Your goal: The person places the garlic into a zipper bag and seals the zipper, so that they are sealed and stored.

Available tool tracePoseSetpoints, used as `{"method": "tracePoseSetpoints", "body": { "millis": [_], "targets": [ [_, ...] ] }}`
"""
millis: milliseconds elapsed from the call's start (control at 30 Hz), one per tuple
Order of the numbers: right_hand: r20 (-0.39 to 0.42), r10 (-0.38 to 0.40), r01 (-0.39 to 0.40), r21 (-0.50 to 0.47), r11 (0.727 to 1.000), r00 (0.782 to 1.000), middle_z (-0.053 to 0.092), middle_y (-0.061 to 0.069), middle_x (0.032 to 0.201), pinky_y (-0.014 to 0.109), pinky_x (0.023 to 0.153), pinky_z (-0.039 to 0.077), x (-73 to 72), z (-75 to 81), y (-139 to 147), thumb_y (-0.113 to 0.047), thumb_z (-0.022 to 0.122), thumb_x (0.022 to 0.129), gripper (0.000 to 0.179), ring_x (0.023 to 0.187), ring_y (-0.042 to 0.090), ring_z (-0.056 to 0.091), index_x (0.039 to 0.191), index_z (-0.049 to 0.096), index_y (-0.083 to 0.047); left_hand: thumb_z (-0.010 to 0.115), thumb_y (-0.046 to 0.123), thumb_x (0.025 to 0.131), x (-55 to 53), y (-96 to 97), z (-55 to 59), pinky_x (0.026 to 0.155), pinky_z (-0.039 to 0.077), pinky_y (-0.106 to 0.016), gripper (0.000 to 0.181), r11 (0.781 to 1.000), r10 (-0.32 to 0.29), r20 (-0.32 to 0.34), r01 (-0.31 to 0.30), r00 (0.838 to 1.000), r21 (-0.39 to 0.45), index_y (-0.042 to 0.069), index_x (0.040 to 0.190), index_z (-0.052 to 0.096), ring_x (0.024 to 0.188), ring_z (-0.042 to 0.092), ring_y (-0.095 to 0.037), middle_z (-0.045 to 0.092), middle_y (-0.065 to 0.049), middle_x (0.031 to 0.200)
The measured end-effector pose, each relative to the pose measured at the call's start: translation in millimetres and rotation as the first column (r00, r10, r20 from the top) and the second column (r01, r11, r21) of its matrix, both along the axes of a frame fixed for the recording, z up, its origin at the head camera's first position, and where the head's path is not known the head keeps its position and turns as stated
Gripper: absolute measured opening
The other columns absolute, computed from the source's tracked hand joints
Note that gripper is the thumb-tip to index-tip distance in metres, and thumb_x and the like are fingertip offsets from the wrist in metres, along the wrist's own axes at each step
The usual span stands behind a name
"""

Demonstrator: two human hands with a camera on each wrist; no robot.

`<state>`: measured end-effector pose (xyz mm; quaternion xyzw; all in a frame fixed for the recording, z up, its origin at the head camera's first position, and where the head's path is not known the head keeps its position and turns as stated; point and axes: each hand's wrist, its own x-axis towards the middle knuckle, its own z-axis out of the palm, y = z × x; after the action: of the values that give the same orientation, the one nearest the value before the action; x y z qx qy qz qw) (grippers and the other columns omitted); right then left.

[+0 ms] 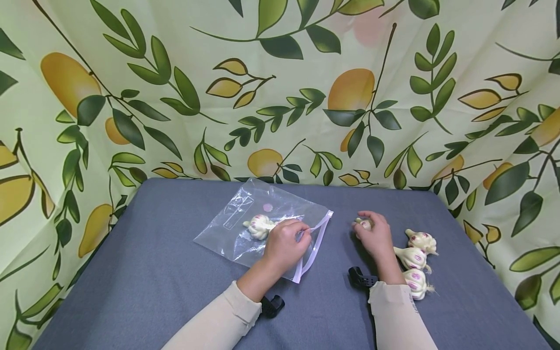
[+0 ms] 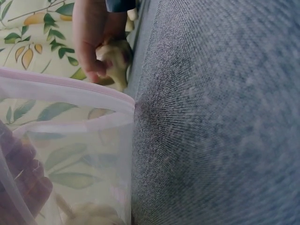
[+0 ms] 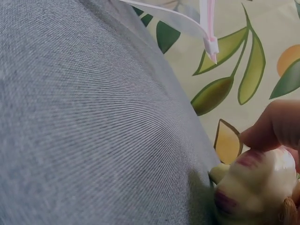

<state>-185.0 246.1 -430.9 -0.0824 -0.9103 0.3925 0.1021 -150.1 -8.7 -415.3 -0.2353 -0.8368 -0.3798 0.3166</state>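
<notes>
My left hand (image 1: 286,245) pinches the upper edge of a clear zip bag (image 1: 218,238) near its mouth, which gapes a little toward the right. A garlic bulb (image 1: 258,226) lies inside the bag, and part of another whitish thing beside it is hidden by the hand. To the right of the bag, my right hand (image 1: 377,237) grips a second garlic bulb (image 3: 255,187), thumb and fingers around it. In the left wrist view that bulb (image 2: 112,61) is low by the cloth, its stem pointing down in the picture.
Several things sit on the grey cloth-covered table (image 1: 153,272). Three garlic bulbs (image 1: 416,283) stand in a row right of my right forearm. A white slider (image 3: 212,46) sits at the end of the bag's zip strip. A fruit-patterned curtain (image 1: 280,97) hangs behind the table.
</notes>
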Motion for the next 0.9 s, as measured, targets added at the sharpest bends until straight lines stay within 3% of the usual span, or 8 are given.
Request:
{"method": "tracePoseSetpoints", "body": {
  "millis": [233,467,633,900],
  "targets": [
    [0.069,-0.024,0.027,-0.048,0.998,0.997,0.052,0.024,0.13,0.036,0.083,0.042,0.9,1.2,0.1,-0.012,0.069,0.08,0.058,0.107,0.034,0.051,0.134,0.052,-0.004,0.069,0.012,0.079,0.4,-0.3,-0.1,0.074,0.056,-0.028,0.008,1.0,0.001,0.016,-0.001,1.0,-0.006,0.012,0.082,0.077,0.081,0.071,-0.015,0.073,0.002,0.081],
    [0.127,-0.005,0.018,-0.099,0.995,0.992,0.048,0.022,0.144,0.041,0.095,0.039,1.2,2.4,-0.1,-0.018,0.078,0.078,0.078,0.119,0.035,0.049,0.146,0.042,-0.008,0.068,0.011,0.079,-0.1,-0.1,-0.5,0.073,0.056,-0.028,0.009,1.0,0.002,0.017,-0.001,1.0,-0.011,0.011,0.082,0.076,0.082,0.071,-0.015,0.073,0.002,0.082],
    [0.124,-0.02,0.035,-0.125,0.991,0.992,0.049,0.025,0.137,0.042,0.094,0.039,1.3,0.2,-1.1,-0.015,0.078,0.078,0.079,0.116,0.035,0.049,0.145,0.038,-0.002,0.069,0.01,0.079,0.2,-0.1,0.1,0.073,0.056,-0.029,0.008,1.0,-0.001,0.003,0.001,1.0,-0.006,0.011,0.082,0.076,0.081,0.071,-0.016,0.073,0.002,0.081],
    [0.093,0.03,-0.026,-0.053,0.998,0.995,0.044,0.026,0.147,0.052,0.106,0.037,1.3,-1.9,3.4,-0.026,0.077,0.083,0.084,0.128,0.039,0.046,0.151,0.033,-0.004,0.069,0.012,0.079,0.3,-0.4,-0.1,0.075,0.056,-0.028,0.008,1.0,0.003,0.01,-0.003,1.0,-0.01,0.012,0.082,0.077,0.082,0.071,-0.015,0.073,0.002,0.082]
  ]
}}
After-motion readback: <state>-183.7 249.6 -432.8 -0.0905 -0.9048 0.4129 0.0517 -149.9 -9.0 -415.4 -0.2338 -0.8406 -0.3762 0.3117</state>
